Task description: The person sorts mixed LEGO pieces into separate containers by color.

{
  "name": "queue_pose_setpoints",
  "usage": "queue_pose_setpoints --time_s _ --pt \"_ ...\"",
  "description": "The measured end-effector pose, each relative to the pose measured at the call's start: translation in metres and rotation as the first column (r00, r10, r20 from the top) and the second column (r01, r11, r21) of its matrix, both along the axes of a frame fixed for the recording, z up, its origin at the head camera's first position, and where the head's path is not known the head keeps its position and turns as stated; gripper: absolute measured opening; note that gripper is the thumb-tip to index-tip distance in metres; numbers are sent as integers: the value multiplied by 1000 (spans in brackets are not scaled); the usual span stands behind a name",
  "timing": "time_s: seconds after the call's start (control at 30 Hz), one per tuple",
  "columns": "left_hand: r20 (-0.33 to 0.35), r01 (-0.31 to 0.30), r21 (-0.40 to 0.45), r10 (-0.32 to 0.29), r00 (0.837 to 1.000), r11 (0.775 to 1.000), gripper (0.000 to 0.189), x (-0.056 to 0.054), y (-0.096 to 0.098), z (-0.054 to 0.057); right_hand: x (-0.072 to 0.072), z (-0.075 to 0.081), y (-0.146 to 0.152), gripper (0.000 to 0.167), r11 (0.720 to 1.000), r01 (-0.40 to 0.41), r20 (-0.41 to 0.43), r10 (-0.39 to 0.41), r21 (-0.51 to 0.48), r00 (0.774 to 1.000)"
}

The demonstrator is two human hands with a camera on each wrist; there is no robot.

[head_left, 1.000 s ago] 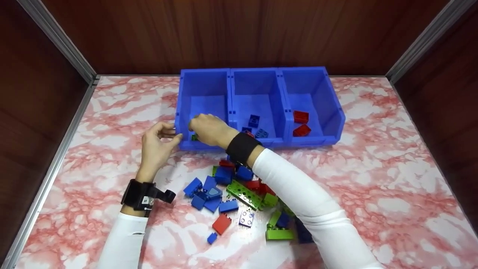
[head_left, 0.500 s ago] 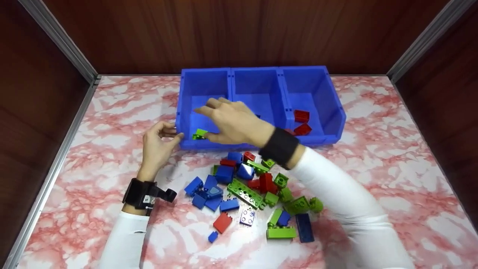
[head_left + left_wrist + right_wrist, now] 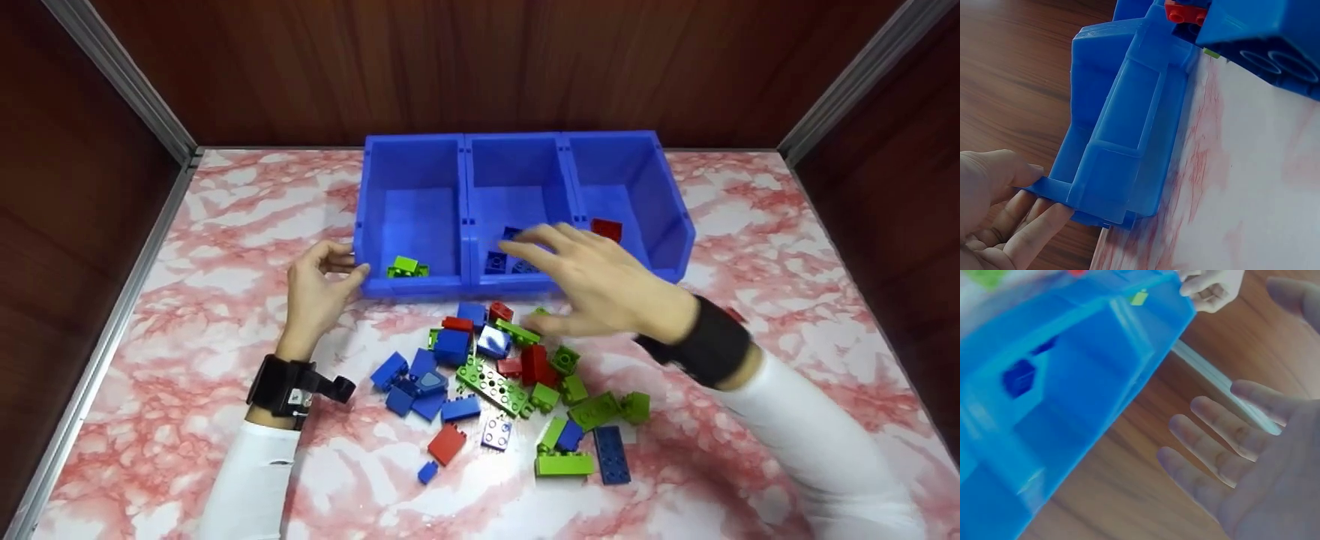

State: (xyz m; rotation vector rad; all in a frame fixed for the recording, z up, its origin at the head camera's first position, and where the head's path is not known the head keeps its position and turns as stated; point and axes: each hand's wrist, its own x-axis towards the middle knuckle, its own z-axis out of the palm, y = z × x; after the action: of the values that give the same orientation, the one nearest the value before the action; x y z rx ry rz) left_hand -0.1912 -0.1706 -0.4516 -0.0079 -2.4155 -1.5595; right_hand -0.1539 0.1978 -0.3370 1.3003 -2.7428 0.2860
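My left hand (image 3: 319, 292) pinches the left wall of a blue three-part bin (image 3: 416, 286). In the left wrist view, its thumb lies on the rim and its fingers on the outer side. My right hand (image 3: 607, 289) hovers, fingers spread and holding nothing, over the front of the bin's middle and right compartments. Green building blocks (image 3: 406, 266) lie in the left compartment and dark blue blocks (image 3: 495, 262) in the middle one. A red block (image 3: 606, 229) shows in the right compartment, whose front my right hand partly hides.
In front of the bin spreads a loose pile of blocks, among them a long green block (image 3: 491, 386), a red block (image 3: 448, 445), a white-looking block (image 3: 496, 433) and a dark blue block (image 3: 612, 454). Dark wooden panels (image 3: 480, 67) wall the marbled tabletop (image 3: 225, 315).
My right hand has lifted out of the left compartment and moved right, its fingers spreading. Green blocks now show in that compartment. The left hand stays on the bin's wall.
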Motion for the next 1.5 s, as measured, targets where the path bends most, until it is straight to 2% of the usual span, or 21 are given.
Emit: queue_pose_setpoints --time_s 0.23,0.4,0.6,0.8,0.97,1.13,1.33,1.5 --pt "18 6 13 -7 1000 1000 26 0 1 1 29 -31 58 85 998 56 55 -53 -42 997" --pt "18 3 13 -4 1000 1000 26 0 1 1 48 -54 89 80 990 131 108 -125 -46 986" --pt "-3 -2 -7 2 1000 1000 25 1 1 1 71 -71 108 81 979 202 167 -202 18 965" --pt "-5 -8 -4 8 1000 1000 25 1 1 0 86 -83 119 64 967 239 215 -252 85 944" --pt "1 -3 -3 3 1000 1000 25 0 0 0 90 -91 125 44 962 259 244 -274 90 930" --pt "3 6 4 -6 1000 1000 26 1 1 1 92 -95 129 31 962 264 256 -274 74 927" --pt "10 7 14 -8 1000 1000 27 1 0 1 88 -93 129 26 964 261 262 -264 49 928" --pt "3 -4 3 4 1000 1000 26 1 0 1 76 -87 130 26 960 275 243 -278 46 930"
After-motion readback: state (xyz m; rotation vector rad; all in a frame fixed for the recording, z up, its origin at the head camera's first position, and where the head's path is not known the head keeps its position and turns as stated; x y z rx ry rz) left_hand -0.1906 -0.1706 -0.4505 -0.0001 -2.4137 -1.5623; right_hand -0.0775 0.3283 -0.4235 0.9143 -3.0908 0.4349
